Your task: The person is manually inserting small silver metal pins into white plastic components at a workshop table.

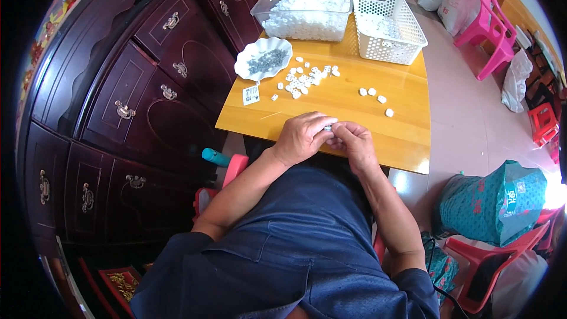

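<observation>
Over the near edge of the wooden table (401, 142), my left hand (298, 139) and my right hand (357, 145) meet. Their thumbs and fingertips pinch one small white piece (328, 128), mostly covered by the fingers. Both hands are closed. Beyond them lies a loose cluster of small white plastic pieces (307, 80), some with dark holes. To its right, several similar white pieces (381, 99) lie in a slanting row. A white scalloped dish (241, 66) holds many small dark grey parts (267, 61).
A clear bin (307, 32) heaped with white pieces and a white perforated basket (393, 52) stand at the table's far end. A small printed card (251, 95) lies near the dish. Dark wooden cabinets (142, 100) flank the left; a teal bag (487, 201) and pink chair (487, 23) are right.
</observation>
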The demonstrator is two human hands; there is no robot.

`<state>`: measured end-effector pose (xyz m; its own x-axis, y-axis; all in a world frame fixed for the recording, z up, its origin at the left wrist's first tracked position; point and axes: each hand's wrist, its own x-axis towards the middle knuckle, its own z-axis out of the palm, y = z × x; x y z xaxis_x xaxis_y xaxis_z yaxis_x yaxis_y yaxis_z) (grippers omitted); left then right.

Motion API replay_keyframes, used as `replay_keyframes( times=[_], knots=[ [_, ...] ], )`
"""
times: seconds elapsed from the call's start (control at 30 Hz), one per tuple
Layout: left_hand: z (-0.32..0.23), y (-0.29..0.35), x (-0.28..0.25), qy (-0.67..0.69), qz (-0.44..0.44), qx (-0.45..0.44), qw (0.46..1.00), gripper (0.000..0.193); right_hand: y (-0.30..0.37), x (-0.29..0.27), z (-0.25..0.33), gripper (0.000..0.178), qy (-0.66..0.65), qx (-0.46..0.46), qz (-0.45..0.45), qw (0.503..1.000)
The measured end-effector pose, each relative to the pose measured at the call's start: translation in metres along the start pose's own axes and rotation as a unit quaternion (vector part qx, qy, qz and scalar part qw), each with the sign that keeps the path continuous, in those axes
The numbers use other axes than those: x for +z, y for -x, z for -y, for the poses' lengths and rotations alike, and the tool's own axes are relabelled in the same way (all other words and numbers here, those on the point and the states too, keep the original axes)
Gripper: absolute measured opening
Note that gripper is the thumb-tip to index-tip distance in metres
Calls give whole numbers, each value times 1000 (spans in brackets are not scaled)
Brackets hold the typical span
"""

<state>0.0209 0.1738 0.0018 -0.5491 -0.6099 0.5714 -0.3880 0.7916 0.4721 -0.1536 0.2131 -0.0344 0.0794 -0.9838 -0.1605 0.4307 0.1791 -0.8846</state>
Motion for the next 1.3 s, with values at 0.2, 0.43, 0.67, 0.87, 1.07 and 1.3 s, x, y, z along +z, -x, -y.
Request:
replay_keyframes(
  times=[0.2,0.43,0.67,0.87,1.07,1.3],
  knots=[
    [-2,-1,-1,-25,-31,-5,999,29,0,1,4,21,40,-40,-5,998],
    [-3,-2,-1,-33,-26,15,999,26,2,2,4,20,41,-48,-14,998],
    [3,-1,-1,-20,-39,28,999,20,2,5,2,19,25,-34,-24,999],
    [1,-3,-4,-11,-37,10,999,19,1,9,4,21,23,-50,-33,998],
    [1,0,-3,-2,-37,-12,999,23,2,8,2,23,49,-63,-29,996],
    [5,2,1,26,-19,-19,999,27,-1,0,-1,20,49,-63,-3,997]
  ],
)
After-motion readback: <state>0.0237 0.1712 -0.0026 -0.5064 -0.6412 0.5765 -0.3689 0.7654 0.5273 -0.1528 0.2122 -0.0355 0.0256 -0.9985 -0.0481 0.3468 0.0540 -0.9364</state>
